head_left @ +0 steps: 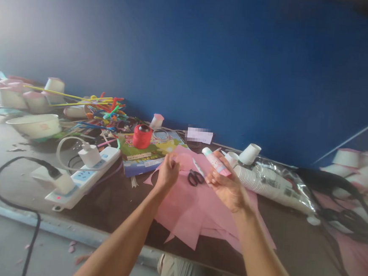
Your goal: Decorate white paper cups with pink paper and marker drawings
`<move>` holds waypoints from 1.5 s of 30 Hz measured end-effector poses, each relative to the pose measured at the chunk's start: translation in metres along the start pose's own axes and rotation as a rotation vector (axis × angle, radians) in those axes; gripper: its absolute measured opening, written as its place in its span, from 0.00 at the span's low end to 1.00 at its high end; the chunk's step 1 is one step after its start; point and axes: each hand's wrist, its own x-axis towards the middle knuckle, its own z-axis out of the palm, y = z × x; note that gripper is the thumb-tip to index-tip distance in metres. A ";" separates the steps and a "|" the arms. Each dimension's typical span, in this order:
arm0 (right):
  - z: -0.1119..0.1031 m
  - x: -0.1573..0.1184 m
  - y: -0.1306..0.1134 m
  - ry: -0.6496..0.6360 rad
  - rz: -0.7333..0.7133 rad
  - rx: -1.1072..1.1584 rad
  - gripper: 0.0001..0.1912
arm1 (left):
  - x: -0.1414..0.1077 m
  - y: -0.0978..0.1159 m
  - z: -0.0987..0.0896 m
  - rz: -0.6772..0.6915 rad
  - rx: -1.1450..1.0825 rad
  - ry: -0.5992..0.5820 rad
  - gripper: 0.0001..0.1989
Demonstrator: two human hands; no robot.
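Note:
My left hand [168,171] is closed above the pink paper, its fingers pinched together. Whatever may be between them is hidden. In my right hand [231,188] is a pink-and-white tube [214,161] with a pale cap, tilted up to the left. Scissors with black handles [196,178] lie on the pink paper sheets [187,210] between my hands. A small round pink piece [184,161] shows just beyond my left hand.
At left stand a power strip [88,175] with plugs, a white bowl [33,126] and colourful pipe cleaners [109,111]. Red thread [142,137] sits on a picture book [147,152]. Stacked paper cups [263,184] lie at right. Behind rises a blue wall [209,63].

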 end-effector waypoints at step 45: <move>-0.005 -0.002 0.057 -0.008 -0.153 -0.878 0.20 | -0.021 0.001 -0.068 0.758 0.954 -0.686 0.12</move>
